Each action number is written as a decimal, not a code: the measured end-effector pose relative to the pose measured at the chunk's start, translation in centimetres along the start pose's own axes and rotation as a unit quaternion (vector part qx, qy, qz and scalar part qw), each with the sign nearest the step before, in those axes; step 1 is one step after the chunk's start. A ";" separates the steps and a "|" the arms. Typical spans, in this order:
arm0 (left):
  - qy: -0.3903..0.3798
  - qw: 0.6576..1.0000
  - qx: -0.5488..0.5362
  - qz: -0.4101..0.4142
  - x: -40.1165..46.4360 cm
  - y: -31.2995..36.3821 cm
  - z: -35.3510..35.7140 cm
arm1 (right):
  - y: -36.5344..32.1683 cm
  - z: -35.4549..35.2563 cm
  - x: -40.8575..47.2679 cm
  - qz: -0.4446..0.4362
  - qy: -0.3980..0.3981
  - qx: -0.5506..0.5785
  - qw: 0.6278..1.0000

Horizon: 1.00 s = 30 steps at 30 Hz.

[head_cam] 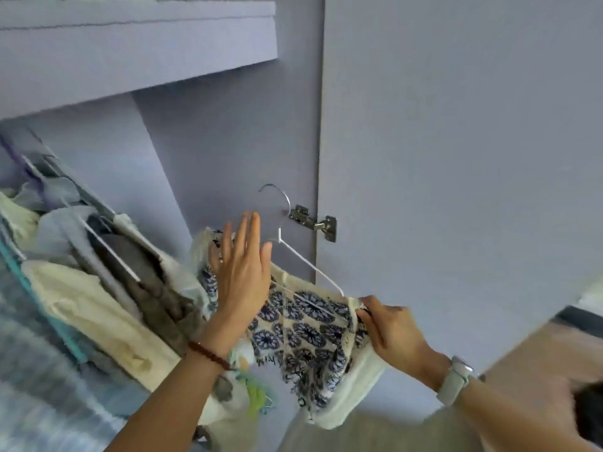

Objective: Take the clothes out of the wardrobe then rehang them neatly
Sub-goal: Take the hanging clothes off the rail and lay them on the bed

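- In front of the open wardrobe (202,151), the left hand (243,272) is raised flat, fingers straight and close together, palm against the patterned top (303,334); a beaded bracelet (208,353) sits on that wrist.
- The right hand (390,327) pinches the top's cream edge at the right end of the hanger (306,265), fingers curled round cloth; a watch (455,380) with a pale strap is on that wrist.
- The top, cream with dark blue flower prints, hangs on the white hanger, draping down between the two forearms.
- The hanger is tilted, its metal hook up beside the door hinge (315,221), hooked on nothing.
- Left of the hands, other clothes (98,288) hang packed together on hangers inside the wardrobe: cream, grey and pale blue pieces.
- Above them runs a lilac shelf (137,53).
- The wardrobe door (456,141) stands open on the right, filling that side of the view.
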State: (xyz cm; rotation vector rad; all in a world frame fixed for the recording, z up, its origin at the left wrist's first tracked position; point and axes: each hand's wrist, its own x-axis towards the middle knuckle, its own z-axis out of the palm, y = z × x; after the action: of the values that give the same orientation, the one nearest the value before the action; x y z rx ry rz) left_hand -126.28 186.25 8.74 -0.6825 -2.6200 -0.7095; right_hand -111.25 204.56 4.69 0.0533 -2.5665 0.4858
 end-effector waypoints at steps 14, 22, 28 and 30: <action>-0.272 0.899 -0.240 0.246 -12.4 15.2 9.6 | 6.8 -12.4 -21.3 0.312 -0.039 -0.153 0.937; -0.321 0.838 -0.322 0.300 -16.5 31.4 11.9 | 11.5 -20.9 -31.2 0.393 0.040 -0.204 0.896; -0.302 0.829 -0.324 0.341 -17.0 44.4 15.9 | 16.9 -25.2 -37.9 0.400 0.111 -0.254 0.874; -0.263 0.830 -0.329 0.365 -17.4 49.3 17.6 | 19.3 -26.2 -40.2 0.435 0.163 -0.260 0.847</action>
State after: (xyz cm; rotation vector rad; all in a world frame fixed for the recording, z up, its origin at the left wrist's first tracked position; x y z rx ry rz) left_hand -89.28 227.05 5.47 -2.1936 -2.1354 -1.2838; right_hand -66.30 229.51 -0.91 -1.3061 -2.1605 0.0587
